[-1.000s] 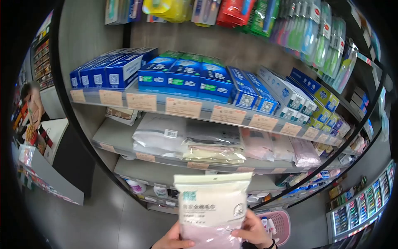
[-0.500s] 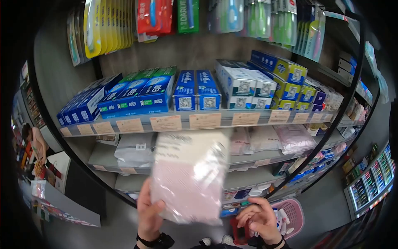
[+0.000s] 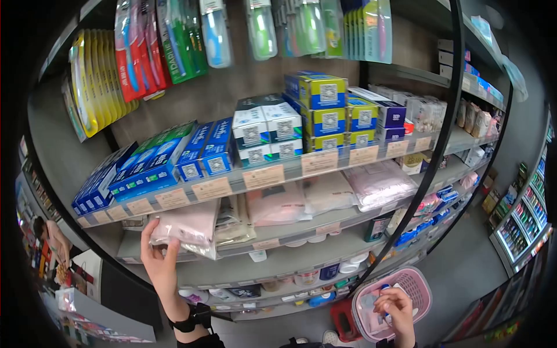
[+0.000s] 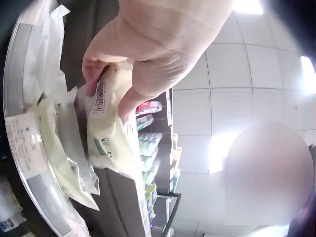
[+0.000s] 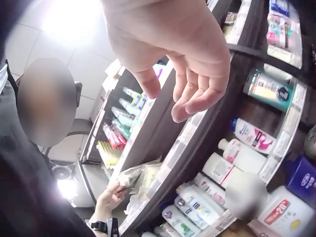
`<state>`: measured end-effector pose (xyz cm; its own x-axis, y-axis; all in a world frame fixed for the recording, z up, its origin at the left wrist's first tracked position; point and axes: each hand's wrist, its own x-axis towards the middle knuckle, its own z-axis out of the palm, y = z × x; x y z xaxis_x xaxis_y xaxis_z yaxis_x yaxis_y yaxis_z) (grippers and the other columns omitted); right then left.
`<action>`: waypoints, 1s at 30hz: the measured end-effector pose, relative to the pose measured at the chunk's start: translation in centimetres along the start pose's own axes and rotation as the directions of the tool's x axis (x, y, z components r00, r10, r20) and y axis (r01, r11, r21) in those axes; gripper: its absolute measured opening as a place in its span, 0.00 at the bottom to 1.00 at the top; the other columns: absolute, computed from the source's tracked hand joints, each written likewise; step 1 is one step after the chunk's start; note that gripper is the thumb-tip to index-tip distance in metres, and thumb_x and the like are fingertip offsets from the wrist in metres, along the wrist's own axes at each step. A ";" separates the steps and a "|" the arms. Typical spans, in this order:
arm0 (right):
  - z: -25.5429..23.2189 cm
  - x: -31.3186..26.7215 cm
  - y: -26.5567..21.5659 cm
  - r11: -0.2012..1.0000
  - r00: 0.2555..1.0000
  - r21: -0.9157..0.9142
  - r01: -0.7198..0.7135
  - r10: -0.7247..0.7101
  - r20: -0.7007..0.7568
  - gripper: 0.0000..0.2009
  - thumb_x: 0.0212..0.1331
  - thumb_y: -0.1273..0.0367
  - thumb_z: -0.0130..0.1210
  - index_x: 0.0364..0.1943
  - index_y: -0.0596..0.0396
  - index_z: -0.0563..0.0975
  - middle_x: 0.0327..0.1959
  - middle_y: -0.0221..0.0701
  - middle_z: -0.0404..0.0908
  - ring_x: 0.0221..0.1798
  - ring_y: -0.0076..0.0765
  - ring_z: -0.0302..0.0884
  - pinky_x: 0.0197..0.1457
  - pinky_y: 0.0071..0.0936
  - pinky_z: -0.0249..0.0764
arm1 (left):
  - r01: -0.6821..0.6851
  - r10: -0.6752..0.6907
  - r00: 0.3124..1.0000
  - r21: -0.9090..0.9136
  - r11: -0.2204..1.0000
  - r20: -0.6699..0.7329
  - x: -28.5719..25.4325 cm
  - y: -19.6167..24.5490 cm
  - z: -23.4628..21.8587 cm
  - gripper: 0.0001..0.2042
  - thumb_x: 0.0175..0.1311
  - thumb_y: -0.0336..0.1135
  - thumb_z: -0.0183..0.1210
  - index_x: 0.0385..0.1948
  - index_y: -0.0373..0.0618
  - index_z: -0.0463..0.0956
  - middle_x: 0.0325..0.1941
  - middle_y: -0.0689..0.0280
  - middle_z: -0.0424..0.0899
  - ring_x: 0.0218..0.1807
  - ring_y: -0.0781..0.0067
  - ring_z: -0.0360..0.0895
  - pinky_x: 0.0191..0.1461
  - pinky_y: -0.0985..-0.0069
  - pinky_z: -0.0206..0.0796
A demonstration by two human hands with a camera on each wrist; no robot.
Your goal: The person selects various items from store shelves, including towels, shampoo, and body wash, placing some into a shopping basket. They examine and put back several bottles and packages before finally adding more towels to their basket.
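The left hand [image 3: 161,264] grips the near left end of a pink plastic-wrapped package [image 3: 184,225] on the second shelf, beneath the toothpaste row. In the left wrist view, the left hand [image 4: 158,47] pinches that package [image 4: 112,131] between thumb and fingers, its barcode showing. Cream packages [image 3: 235,227] lie directly to its right. The right hand [image 3: 397,310], fingers loosely curled and empty, hangs in front of the pink basket [image 3: 426,290]. Seen from the right wrist, the right hand [image 5: 173,54] holds nothing.
Toothpaste boxes [image 3: 156,168] line the shelf above, with toothbrush packs [image 3: 101,81] hanging over them. More wrapped packages [image 3: 331,192] lie farther right. Bottles and jars [image 3: 306,278] stand lower down. A black upright post [image 3: 423,185] crosses the shelf fronts. A person [image 3: 55,243] is at the far left.
The left hand has carried the package leftward from in front of the shelves onto the second shelf. The right hand, on the package at first, has let go and hangs at the right. The view has shifted right.
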<state>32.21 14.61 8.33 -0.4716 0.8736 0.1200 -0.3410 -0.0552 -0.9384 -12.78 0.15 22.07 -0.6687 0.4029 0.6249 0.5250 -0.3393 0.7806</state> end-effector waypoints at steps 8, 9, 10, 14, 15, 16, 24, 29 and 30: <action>-3.6 -2.0 0.4 0.999 0.981 -0.036 -0.014 0.006 -0.194 0.14 0.56 0.75 0.57 0.47 0.63 0.73 0.34 0.37 0.81 0.36 0.30 0.79 0.39 0.24 0.74 | -0.085 0.207 0.967 0.575 0.814 -0.150 2.6 -2.0 3.9 0.24 0.58 0.40 0.65 0.52 0.35 0.71 0.54 0.54 0.71 0.58 0.59 0.67 0.64 0.66 0.53; -3.9 -2.2 0.5 0.999 0.978 -0.036 -0.012 0.004 -0.208 0.14 0.56 0.75 0.57 0.47 0.63 0.73 0.34 0.37 0.81 0.36 0.30 0.79 0.39 0.24 0.74 | -0.118 0.276 0.952 0.668 0.735 -0.135 2.6 -2.1 4.3 0.24 0.58 0.40 0.64 0.52 0.35 0.71 0.54 0.55 0.71 0.57 0.58 0.67 0.64 0.66 0.53; -4.4 -2.3 0.6 0.999 0.974 -0.050 -0.008 -0.003 -0.226 0.14 0.56 0.75 0.56 0.47 0.62 0.73 0.34 0.37 0.81 0.36 0.29 0.79 0.40 0.23 0.74 | -0.078 0.210 0.967 0.619 0.782 -0.145 2.4 -1.8 4.7 0.24 0.59 0.39 0.63 0.53 0.35 0.70 0.56 0.54 0.70 0.58 0.56 0.66 0.64 0.66 0.53; -6.0 -3.3 1.0 0.995 0.934 -0.094 -0.037 0.001 -0.357 0.13 0.57 0.75 0.56 0.47 0.61 0.73 0.34 0.36 0.81 0.36 0.27 0.78 0.41 0.22 0.73 | -0.190 0.463 0.858 0.699 0.689 -0.223 2.2 -4.2 5.5 0.24 0.61 0.39 0.62 0.56 0.38 0.68 0.59 0.50 0.67 0.61 0.53 0.63 0.66 0.63 0.51; -6.5 -3.6 1.0 0.993 0.917 -0.113 -0.044 -0.005 -0.398 0.13 0.57 0.75 0.56 0.47 0.61 0.74 0.35 0.35 0.81 0.35 0.27 0.77 0.41 0.21 0.72 | -0.213 0.621 0.752 0.811 0.545 -0.220 1.8 -4.6 6.1 0.25 0.61 0.39 0.61 0.57 0.38 0.67 0.60 0.49 0.67 0.62 0.52 0.62 0.66 0.61 0.50; -7.1 -3.8 1.1 0.992 0.901 -0.117 -0.055 -0.001 -0.435 0.13 0.58 0.74 0.57 0.47 0.61 0.74 0.35 0.35 0.81 0.35 0.26 0.77 0.41 0.21 0.72 | -0.192 0.684 0.717 0.907 0.375 -0.131 1.1 -3.1 6.9 0.23 0.62 0.40 0.59 0.57 0.40 0.68 0.61 0.48 0.66 0.63 0.50 0.60 0.67 0.58 0.48; -15.0 -5.1 5.4 0.959 0.729 -0.225 -0.173 -0.029 -0.684 0.10 0.58 0.77 0.51 0.44 0.62 0.75 0.29 0.30 0.79 0.30 0.21 0.75 0.34 0.18 0.70 | -0.327 0.662 0.737 0.929 0.172 0.136 0.8 -5.6 8.3 0.23 0.68 0.44 0.49 0.63 0.51 0.65 0.66 0.51 0.63 0.66 0.43 0.57 0.67 0.53 0.46; -21.1 -5.7 13.1 0.670 0.659 -0.499 -0.550 -0.019 -0.752 0.14 0.52 0.72 0.57 0.43 0.64 0.75 0.26 0.35 0.80 0.28 0.29 0.78 0.34 0.23 0.72 | -0.361 0.547 0.786 0.932 0.026 0.289 -0.1 -5.4 9.2 0.24 0.68 0.47 0.49 0.64 0.54 0.64 0.66 0.49 0.62 0.68 0.43 0.55 0.69 0.51 0.42; -22.6 -5.9 15.8 0.632 0.671 -0.525 -0.570 -0.011 -0.741 0.17 0.50 0.70 0.59 0.44 0.63 0.74 0.27 0.38 0.80 0.30 0.34 0.79 0.36 0.27 0.73 | -0.389 0.603 0.759 0.914 0.116 0.246 -0.9 -4.6 10.0 0.23 0.68 0.45 0.50 0.63 0.51 0.65 0.66 0.49 0.62 0.68 0.44 0.55 0.70 0.52 0.42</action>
<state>48.04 19.52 -14.49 0.2901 0.9453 -0.1491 0.4801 -0.2786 -0.8318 -9.31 9.86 18.09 -0.0612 0.3098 0.9488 0.8022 0.5810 -0.1379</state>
